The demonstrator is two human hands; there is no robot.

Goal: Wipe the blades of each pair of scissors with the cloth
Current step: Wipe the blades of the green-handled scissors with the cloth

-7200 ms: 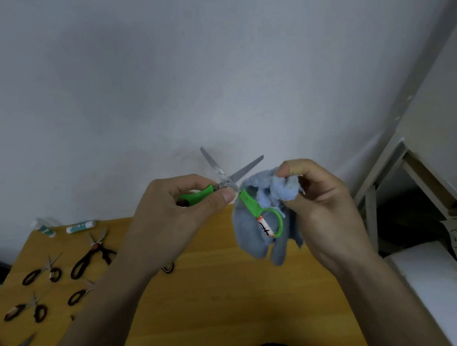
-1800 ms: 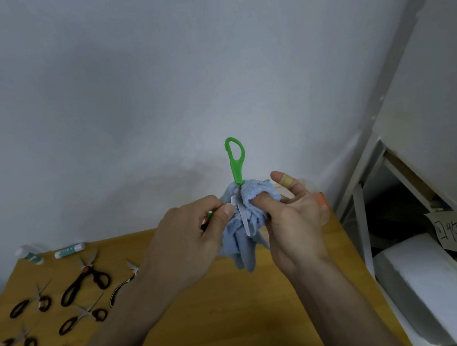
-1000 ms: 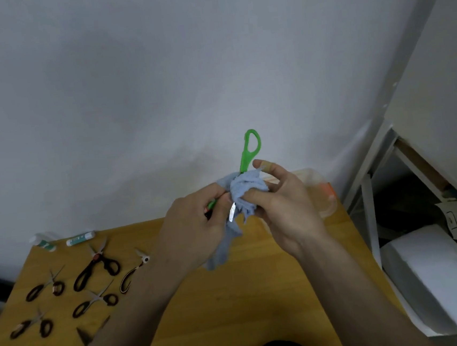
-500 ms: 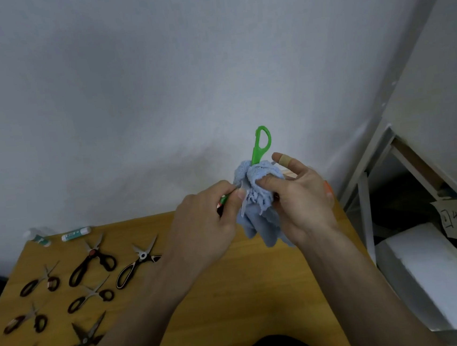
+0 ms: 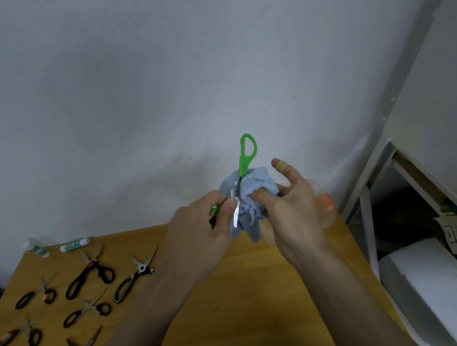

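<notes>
A pair of green-handled scissors (image 5: 246, 154) is held up in front of the wall, one handle loop pointing upward. My left hand (image 5: 200, 237) grips the lower green handle, thumb beside a silver blade that points down. My right hand (image 5: 286, 203) pinches the crumpled light blue cloth (image 5: 249, 198) around the blades, with its bandaged index finger raised. Several dark-handled scissors (image 5: 90, 272) lie spread on the left part of the wooden table (image 5: 247, 296).
Two small tubes (image 5: 75, 244) lie at the table's far left edge by the wall. A clear plastic container with an orange patch (image 5: 324, 205) stands behind my right hand. A white shelf frame and a white foam block (image 5: 433, 287) fill the right side.
The cloth has shifted along the blades and a silver blade now shows below my left thumb. The view moved slightly; the scissors stay upright in both hands.
</notes>
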